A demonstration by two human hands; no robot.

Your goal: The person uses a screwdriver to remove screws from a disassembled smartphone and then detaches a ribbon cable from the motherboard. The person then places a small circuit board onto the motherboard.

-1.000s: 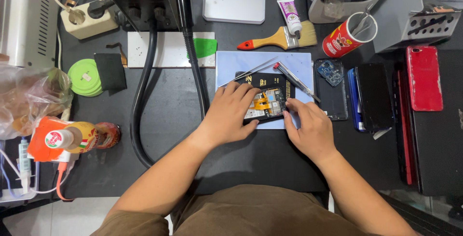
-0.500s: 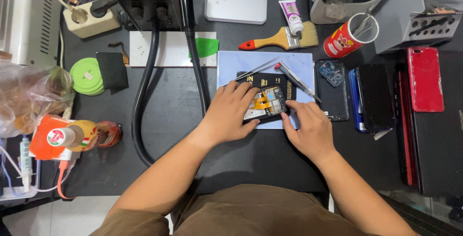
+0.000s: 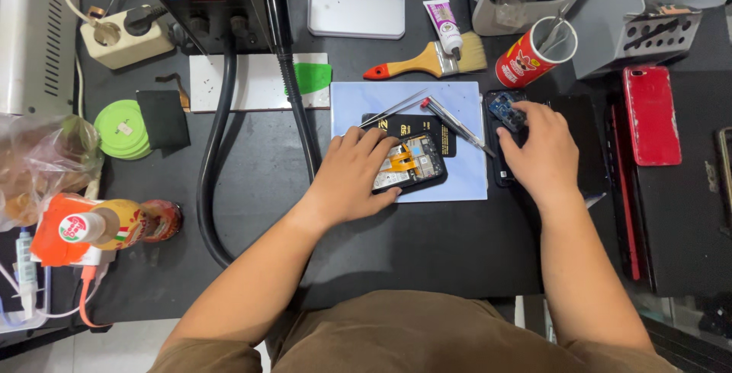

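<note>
Overhead view of a dark repair bench. Left hand (image 3: 352, 179) lies flat, fingers spread, pressing an opened phone (image 3: 410, 163) on a pale blue mat (image 3: 465, 179); not gripping it. Right hand (image 3: 540, 148), at the phone's right edge 1 s ago, has shifted right onto a black phone shell (image 3: 505, 114) w/ small blue circuit board; fingers curled loosely, nothing visibly pinched. Tweezers (image 3: 396, 108) & screwdriver (image 3: 456, 125) lie on the mat above the phone.

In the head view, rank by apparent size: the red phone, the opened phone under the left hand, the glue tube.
1. red phone, largest.
2. opened phone, partly covered by the left hand, so this ranking is unsure.
3. glue tube, smallest.
</note>
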